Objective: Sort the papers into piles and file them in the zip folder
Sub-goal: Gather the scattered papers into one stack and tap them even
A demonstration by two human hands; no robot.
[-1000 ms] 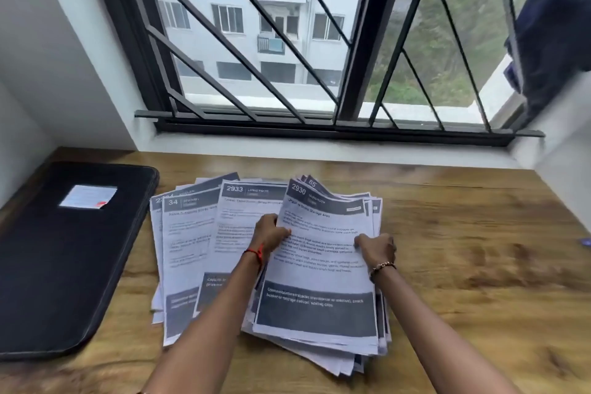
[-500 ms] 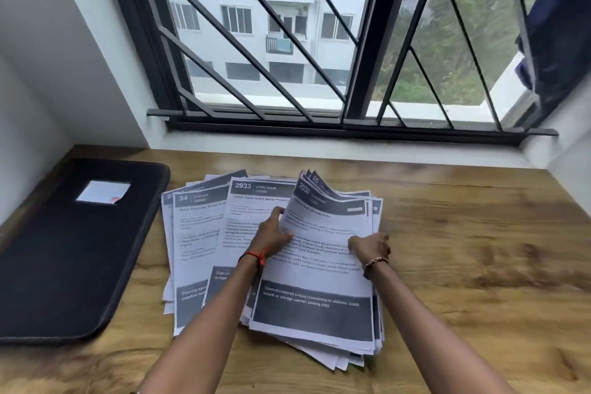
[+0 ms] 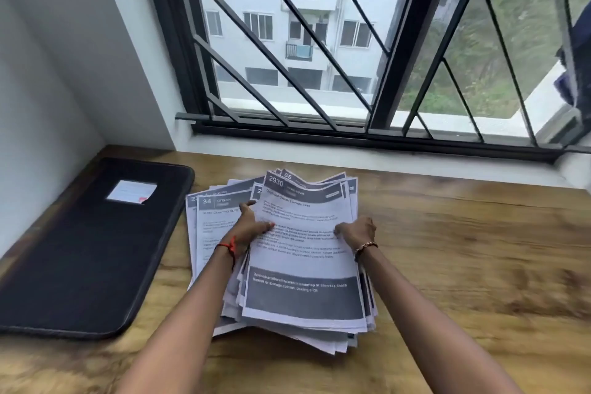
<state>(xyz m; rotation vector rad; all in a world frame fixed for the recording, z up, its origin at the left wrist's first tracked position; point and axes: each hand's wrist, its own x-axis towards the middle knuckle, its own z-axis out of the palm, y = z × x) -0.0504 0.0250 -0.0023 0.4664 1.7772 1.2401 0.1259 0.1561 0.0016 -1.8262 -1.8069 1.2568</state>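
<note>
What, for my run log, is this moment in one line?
left hand: grips paper stack | right hand: grips it | zip folder: flat, untouched

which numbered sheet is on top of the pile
The sheet headed 2930: it lies uppermost, held by the left hand and right hand. The sheet headed 34 is partly covered, further left.

We cannot read the body text on the top sheet of the papers (image 3: 303,265); it blurs, and only its heading number 2930 comes through. The left hand (image 3: 252,227) and right hand (image 3: 356,232) tuck most of their fingers under the sheets' edges, so we see mainly the thumbs. The zip folder (image 3: 80,249) runs off the left edge, its label (image 3: 131,192) too small to read. A dark blue cloth (image 3: 575,67) is cut by the right edge.
</note>
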